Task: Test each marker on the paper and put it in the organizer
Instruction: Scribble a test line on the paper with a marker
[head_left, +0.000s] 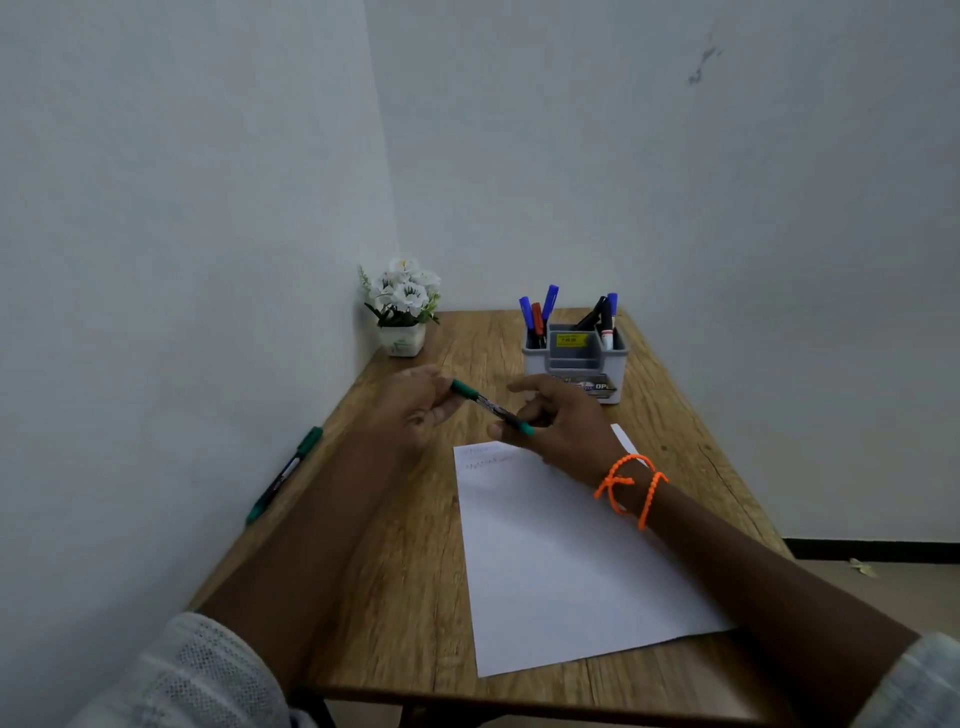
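A green marker (491, 406) is held level above the desk, just beyond the far edge of the white paper (561, 561). My left hand (418, 402) pinches its left green end. My right hand (563, 423), with orange bands on the wrist, grips its right end. Faint scribbles sit at the paper's top left. The grey organizer (576, 358) stands at the back right, holding blue, red and black markers. A second green marker (284, 474) lies at the desk's left edge against the wall.
A small white pot of white flowers (402, 306) stands in the back left corner. Walls close off the desk (405, 571) on the left and at the back. The desk's right edge drops to the floor.
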